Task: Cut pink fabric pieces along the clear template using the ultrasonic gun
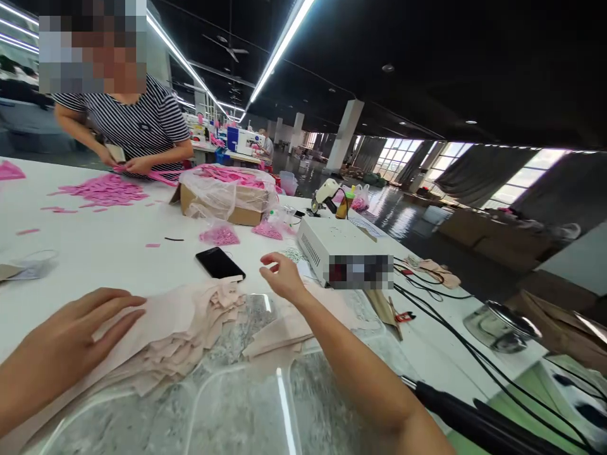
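Observation:
My left hand is at the left with its fingers stretched out, lying on or just over a layered stack of pale pink cut fabric pieces. Farther forward, my right hand hovers above the table with fingers slightly bent and apart, and nothing shows in it. Below my right forearm lies a second pile of the same pale fabric, partly covered by the arm. Both piles rest on a grey marbled mat under a clear glossy sheet. A black phone lies between my hands, beyond the left stack.
Right of my right hand stands a white control box with black cables. Behind are a cardboard box of pink strips and small bags of pink pieces. Across the table a person in stripes handles pink strips. A metal pot sits at right.

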A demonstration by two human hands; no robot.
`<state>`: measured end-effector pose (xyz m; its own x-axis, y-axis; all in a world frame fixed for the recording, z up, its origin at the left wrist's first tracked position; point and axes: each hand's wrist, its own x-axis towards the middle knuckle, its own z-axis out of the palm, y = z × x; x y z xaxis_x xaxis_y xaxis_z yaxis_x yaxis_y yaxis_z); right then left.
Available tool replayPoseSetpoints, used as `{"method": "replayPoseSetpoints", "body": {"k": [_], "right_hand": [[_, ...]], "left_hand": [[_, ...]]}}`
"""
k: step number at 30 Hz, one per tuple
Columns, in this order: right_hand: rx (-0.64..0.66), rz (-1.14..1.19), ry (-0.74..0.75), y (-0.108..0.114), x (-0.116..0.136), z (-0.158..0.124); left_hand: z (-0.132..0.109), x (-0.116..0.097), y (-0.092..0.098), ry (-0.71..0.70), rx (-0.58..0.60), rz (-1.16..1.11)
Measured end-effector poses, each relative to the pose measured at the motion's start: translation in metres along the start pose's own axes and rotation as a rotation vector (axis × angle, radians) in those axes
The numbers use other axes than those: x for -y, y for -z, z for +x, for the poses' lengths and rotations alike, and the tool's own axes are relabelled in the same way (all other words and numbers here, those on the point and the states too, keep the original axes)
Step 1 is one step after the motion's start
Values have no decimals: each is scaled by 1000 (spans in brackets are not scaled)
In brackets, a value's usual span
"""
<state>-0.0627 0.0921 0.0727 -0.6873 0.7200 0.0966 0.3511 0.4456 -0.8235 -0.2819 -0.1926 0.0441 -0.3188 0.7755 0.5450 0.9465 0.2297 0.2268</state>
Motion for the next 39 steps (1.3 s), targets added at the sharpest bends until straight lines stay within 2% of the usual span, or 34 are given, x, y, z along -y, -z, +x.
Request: {"method": "replayPoseSetpoints", "body": {"k": [1, 2, 3, 5, 7, 8, 10, 13, 16, 19, 22, 27, 39], "right_hand": [[-33, 0, -18, 17, -11, -6], [-59, 0, -41, 33, -22, -15], [-80, -1, -69, 47, -34, -24], [-95, -2, -117, 67, -59, -46], [-97, -9, -158, 78, -83, -67], [-94, -14, -177, 82, -94, -77], [-93, -25, -206, 87, -112, -93], [-98, -46, -208, 95, -129, -109], [-114, -81, -156, 98, -136, -119], [-154, -133, -58, 93, -132, -126], [-202, -205, 61, 84, -124, -131], [-237, -343, 178, 74, -116, -130], [-251, -558, 223, 72, -131, -121]], "left_hand": [[2, -17, -6, -108, -29, -58], [4, -38, -13, -247, 15, -136], [7, -62, -22, -332, 112, -217], [16, -113, -45, -338, 365, -302], [29, -155, -74, -338, 477, -305], [35, -169, -88, -325, 522, -299], [49, -186, -113, -278, 611, -283], [67, -188, -133, -231, 726, -280], [78, -185, -130, -228, 769, -288], [84, -188, -116, -245, 722, -277], [88, -195, -103, -269, 620, -242], [92, -201, -95, -299, 506, -204], [105, -205, -93, -223, 509, -223]]}}
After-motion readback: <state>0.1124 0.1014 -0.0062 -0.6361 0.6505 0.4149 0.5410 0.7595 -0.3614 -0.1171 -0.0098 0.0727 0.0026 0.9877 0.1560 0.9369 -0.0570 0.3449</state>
